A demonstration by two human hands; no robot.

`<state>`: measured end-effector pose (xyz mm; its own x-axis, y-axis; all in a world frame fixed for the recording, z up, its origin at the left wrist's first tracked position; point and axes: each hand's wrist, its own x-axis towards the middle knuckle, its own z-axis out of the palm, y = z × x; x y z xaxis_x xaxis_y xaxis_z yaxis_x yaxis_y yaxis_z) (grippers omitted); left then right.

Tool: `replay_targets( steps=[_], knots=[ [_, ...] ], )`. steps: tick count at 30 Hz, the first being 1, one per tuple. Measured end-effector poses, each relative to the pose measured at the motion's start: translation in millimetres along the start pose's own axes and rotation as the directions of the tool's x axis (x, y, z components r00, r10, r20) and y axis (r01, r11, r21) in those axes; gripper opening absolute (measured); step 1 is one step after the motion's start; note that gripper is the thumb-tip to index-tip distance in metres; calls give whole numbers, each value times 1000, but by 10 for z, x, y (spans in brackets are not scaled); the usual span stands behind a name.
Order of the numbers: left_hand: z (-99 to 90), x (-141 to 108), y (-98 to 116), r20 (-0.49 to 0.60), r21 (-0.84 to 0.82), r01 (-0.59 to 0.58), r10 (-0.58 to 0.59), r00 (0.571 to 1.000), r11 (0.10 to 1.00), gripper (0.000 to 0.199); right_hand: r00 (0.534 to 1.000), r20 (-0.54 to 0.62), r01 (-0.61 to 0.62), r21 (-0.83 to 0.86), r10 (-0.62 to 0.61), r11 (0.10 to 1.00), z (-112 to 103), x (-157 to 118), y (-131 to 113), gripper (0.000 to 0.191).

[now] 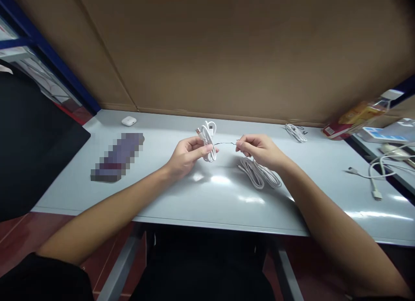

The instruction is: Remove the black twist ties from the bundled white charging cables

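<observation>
My left hand [191, 154] is closed on a coiled white USB cable [208, 139], held upright above the grey table, its plug showing at the upper left of the coil. A thin dark twist tie [225, 143] runs from the coil across to my right hand [256, 149]. Thumb and fingers of that hand pinch the tie's free end. Below my right hand, bundled white cables [257, 171] lie on the table, partly beneath the wrist.
Another cable bundle [295, 132] lies at the back right, near a bottle [359, 113]. Loose white cables [382, 167] spread at the far right. A white earbud case [129, 121] and a blurred-out dark object [118, 157] are at left. A brown partition [227, 55] borders the grey table [194, 210].
</observation>
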<state>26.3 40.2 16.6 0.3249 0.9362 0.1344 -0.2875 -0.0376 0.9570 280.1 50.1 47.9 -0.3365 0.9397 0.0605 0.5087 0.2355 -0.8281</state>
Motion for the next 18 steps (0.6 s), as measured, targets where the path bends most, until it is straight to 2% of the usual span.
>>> replay_targets(
  steps=[3,7,14,18],
  knots=[
    [-6,7,25,-9,-13,6,-6,1000,1000,26,993,50,108,-117,-103,987,-58,-9,-1,29],
    [-38,22,-10,-21,11,38,-37,999,999,25,973,35,229,-280,-229,932,-89,-23,-12,30],
    [-45,5,-30,33,63,61,-63,997,996,25,975,-28,195,-352,-218,915,-18,-45,-45,25],
    [-50,19,-32,26,70,83,-85,996,994,26,967,-59,209,-365,-246,907,-45,-24,-14,23]
  ],
)
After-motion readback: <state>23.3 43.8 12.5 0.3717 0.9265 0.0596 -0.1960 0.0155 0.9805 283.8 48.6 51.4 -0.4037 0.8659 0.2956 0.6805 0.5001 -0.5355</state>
